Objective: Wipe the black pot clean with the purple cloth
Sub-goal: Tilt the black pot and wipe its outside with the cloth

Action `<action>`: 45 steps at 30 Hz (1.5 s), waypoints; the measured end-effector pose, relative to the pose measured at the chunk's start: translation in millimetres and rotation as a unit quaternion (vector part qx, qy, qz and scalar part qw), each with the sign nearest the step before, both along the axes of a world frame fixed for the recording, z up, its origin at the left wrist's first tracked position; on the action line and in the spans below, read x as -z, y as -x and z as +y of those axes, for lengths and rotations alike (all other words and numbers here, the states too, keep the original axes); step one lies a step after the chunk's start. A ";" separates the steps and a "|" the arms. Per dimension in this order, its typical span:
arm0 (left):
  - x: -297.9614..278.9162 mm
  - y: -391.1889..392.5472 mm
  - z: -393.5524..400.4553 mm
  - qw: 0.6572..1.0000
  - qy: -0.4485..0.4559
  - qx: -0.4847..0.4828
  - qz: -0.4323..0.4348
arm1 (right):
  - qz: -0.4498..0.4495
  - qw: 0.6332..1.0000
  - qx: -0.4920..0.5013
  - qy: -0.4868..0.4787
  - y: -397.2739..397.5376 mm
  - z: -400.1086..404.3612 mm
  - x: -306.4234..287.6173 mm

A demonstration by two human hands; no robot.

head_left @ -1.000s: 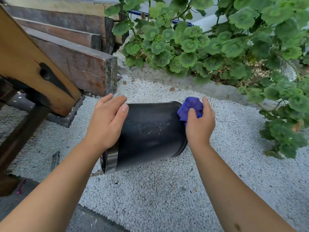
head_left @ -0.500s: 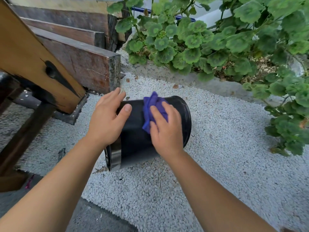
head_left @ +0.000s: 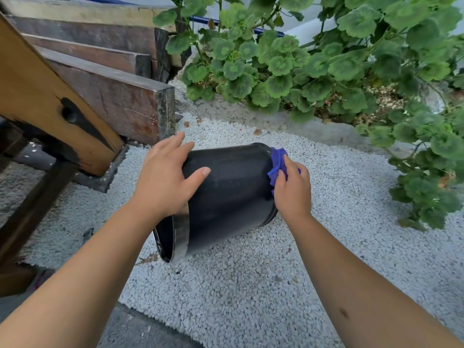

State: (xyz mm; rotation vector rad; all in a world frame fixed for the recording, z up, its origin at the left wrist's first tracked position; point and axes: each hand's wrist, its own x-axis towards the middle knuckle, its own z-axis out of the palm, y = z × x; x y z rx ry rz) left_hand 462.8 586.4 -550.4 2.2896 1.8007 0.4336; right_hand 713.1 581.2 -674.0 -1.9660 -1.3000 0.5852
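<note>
- Black pot (head_left: 226, 194): we find it lying on its side on the white gravel (head_left: 251, 285), its open mouth with the shiny rim band toward the lower left and its base toward the upper right.
- Left hand (head_left: 163, 182): we note it resting on the upper wall of the pot near the mouth, fingers (head_left: 180, 146) spread and fairly straight, thumb laid across the pot's side. Its placement matches half a second ago.
- Right hand (head_left: 292, 192): its fingers are curled round the purple cloth (head_left: 277, 163), pressing it against the edge of the pot's base.
- Change: half a second ago we had the cloth on the middle of the pot's wall, close to the left thumb; it now sits at the base end, well apart from the left hand.
- Surroundings: weathered wooden boards (head_left: 113, 101) stand to the upper left, and a green round-leaved plant (head_left: 313, 61) fills the upper right.
</note>
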 end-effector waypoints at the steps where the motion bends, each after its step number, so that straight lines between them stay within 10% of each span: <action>1: -0.2 0.3 2.4 1.000 0.000 0.006 0.001 | 0.020 0.999 0.023 0.021 -3.6 4.7 -1.9; 6: -1.9 16.0 1.7 0.998 0.016 0.063 0.027 | 0.324 0.917 0.166 0.160 -55.4 21.7 -16.6; 11: 4.1 28.9 -6.3 0.987 -0.009 0.157 -0.010 | 0.263 0.957 -0.012 0.119 -81.9 32.8 -54.7; 17: 6.9 14.7 -23.1 0.969 -0.059 0.236 -0.038 | 0.388 0.901 -0.082 0.178 -72.7 3.0 -57.3; 24: 22.6 0.8 -31.4 0.944 0.113 -0.183 -0.249 | 0.391 0.893 -0.081 0.207 -67.2 -16.2 -35.9; 30: 0.8 -0.8 6.6 0.970 0.110 -0.141 -0.164 | 0.479 0.843 -0.043 0.243 -64.2 -32.2 -41.6; 37: -35.6 -13.8 54.2 0.985 0.089 -0.016 -0.146 | 0.467 0.858 -0.095 0.189 -33.4 -97.5 -31.7; 45: -12.3 -28.7 86.8 0.999 -0.004 -0.031 -0.028 | 0.243 0.927 -0.222 0.180 -49.2 -79.3 -33.0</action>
